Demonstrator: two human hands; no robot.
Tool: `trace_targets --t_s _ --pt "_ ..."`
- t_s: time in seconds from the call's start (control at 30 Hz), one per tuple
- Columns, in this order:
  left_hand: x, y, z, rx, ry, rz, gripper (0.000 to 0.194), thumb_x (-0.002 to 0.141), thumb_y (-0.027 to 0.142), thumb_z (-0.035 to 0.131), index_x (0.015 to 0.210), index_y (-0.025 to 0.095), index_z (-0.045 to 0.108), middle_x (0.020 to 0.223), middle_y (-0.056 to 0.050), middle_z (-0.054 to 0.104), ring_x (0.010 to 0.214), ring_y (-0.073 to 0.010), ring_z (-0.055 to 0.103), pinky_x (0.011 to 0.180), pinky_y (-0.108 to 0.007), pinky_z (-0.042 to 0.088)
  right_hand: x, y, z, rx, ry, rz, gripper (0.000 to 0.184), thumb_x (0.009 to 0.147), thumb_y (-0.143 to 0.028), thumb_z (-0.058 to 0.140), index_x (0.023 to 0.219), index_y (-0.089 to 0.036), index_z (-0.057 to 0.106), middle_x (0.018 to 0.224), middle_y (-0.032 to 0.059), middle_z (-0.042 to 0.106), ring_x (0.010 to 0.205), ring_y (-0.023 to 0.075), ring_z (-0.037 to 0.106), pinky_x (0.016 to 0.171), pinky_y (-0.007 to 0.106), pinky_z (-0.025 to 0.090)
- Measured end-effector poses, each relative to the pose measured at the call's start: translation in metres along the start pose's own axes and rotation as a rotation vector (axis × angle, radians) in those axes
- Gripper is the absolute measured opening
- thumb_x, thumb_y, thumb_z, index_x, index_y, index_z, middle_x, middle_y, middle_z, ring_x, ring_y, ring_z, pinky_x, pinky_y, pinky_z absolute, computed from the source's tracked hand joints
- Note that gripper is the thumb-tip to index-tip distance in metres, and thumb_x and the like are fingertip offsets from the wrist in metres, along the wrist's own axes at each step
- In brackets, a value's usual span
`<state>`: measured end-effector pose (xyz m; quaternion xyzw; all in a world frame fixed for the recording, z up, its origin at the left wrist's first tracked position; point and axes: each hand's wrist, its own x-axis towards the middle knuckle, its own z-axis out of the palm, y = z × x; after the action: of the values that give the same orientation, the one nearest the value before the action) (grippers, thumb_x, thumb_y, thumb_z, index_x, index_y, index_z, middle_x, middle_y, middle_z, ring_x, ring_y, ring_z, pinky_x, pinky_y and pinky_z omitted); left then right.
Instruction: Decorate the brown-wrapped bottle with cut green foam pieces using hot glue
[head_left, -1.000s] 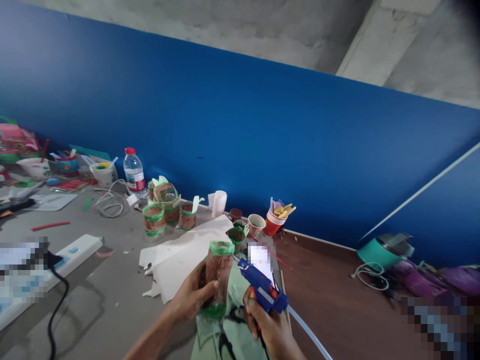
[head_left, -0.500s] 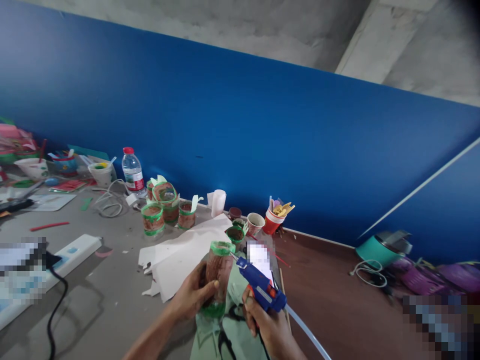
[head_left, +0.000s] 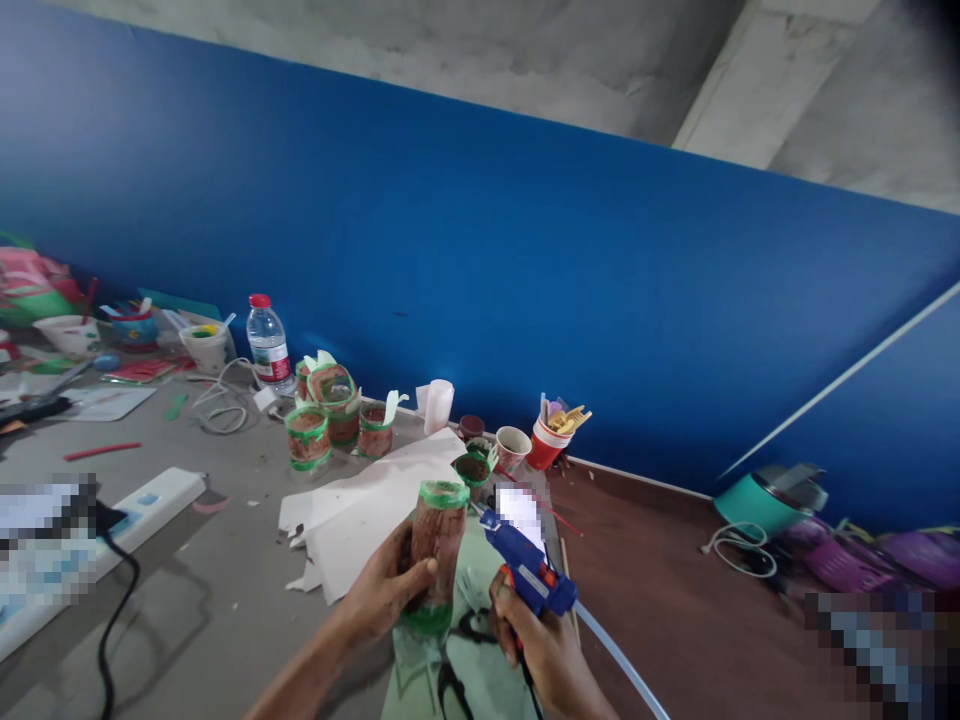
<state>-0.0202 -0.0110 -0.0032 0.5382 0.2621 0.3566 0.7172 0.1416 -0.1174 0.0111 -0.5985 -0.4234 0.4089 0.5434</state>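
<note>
Right hand (head_left: 547, 650): yours, closed around the handle of a blue glue gun (head_left: 525, 565), fingers curled near the orange trigger; whether it is squeezed, you cannot tell.

Left hand (head_left: 379, 590): yours, pinching a brown, green-rimmed jar (head_left: 442, 535), thumb across its front, other fingers largely hidden behind its left side.

Jar: between your hands, long axis near upright, top tipped slightly right. From your right grip it lies to the left; the left hand is the nearer, in contact.

Gun: long axis slanting up and left, nozzle at the right of the jar's upper rim; touching or just short, you cannot tell. Clear glue stick (head_left: 619, 655) trailing from the rear.

Beneath and beyond: pale green sheet (head_left: 487, 680), white paper (head_left: 360, 515).

Farther: small green-rimmed pot (head_left: 472, 468), patterned cup (head_left: 513, 450), blue partition (head_left: 480, 250).
</note>
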Motion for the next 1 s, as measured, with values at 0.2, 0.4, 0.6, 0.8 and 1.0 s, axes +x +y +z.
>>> trace_targets --t_s 0.2,0.4,0.6,0.8,1.0 --pt "0.001 -0.003 -0.001 0.016 0.023 0.005 0.064 0.064 0.055 0.075 0.111 0.014 0.06 0.113 -0.015 0.067 0.111 -0.0343 0.056 0.092 -0.04 0.045 -0.002 0.004 -0.001 0.011 -0.046 -0.036 0.05 0.077 -0.067 0.057 0.062 -0.02 0.047 0.039 -0.0072 0.039 0.036 0.0068 0.033 0.039 0.021 0.028" --pt "0.001 -0.008 -0.003 0.069 0.019 0.038 0.057 0.068 0.049 0.074 0.112 0.015 0.06 0.111 -0.012 0.067 0.11 -0.0322 0.056 0.093 -0.038 0.044 -0.006 -0.002 0.0 -0.016 -0.092 -0.004 0.053 0.077 -0.071 0.052 0.066 -0.02 0.049 0.041 -0.0062 0.042 0.038 0.0077 0.034 0.042 0.022 0.03" --pt "0.003 -0.017 -0.009 0.118 -0.003 0.017 0.052 0.073 0.048 0.07 0.111 0.015 0.058 0.105 -0.01 0.068 0.103 -0.0291 0.059 0.086 -0.035 0.047 -0.004 0.006 0.001 0.035 -0.085 -0.001 0.052 0.076 -0.07 0.055 0.068 -0.019 0.049 0.04 -0.0077 0.041 0.037 0.0067 0.032 0.041 0.02 0.028" --pt "0.002 -0.013 -0.006 0.059 -0.018 0.017 0.053 0.073 0.049 0.07 0.11 0.014 0.058 0.11 -0.013 0.066 0.106 -0.0306 0.058 0.09 -0.037 0.046 0.003 0.018 -0.001 0.206 -0.03 -0.022 0.044 0.078 -0.06 0.062 0.069 -0.019 0.047 0.043 -0.0094 0.041 0.033 0.0039 0.029 0.039 0.019 0.023" --pt "0.001 -0.009 -0.003 0.068 0.026 0.028 0.061 0.069 0.053 0.072 0.112 0.013 0.058 0.111 -0.014 0.066 0.108 -0.0325 0.057 0.09 -0.038 0.046 0.004 0.014 -0.001 0.194 -0.011 -0.025 0.044 0.078 -0.058 0.063 0.067 -0.018 0.048 0.041 -0.0097 0.04 0.032 0.0036 0.03 0.039 0.019 0.024"
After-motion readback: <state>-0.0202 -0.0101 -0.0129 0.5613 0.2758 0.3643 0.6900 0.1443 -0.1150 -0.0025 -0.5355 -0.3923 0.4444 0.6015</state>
